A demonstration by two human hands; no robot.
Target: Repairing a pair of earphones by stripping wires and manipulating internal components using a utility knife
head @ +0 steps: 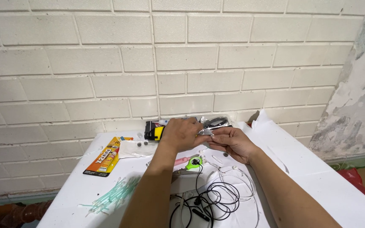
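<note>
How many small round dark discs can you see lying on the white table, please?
3: two small round dark discs side by side left of the left hand, one below the right hand; others may be hidden.

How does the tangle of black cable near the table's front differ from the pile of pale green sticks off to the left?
The black cable is dark, long and curled into loose loops; the pale green sticks are light, short and straight, heaped in a fan. The cable lies below the right hand, running up between the forearms, while the sticks lie outside the left forearm, farther from the left hand. Both rest untouched on the white table.
</note>
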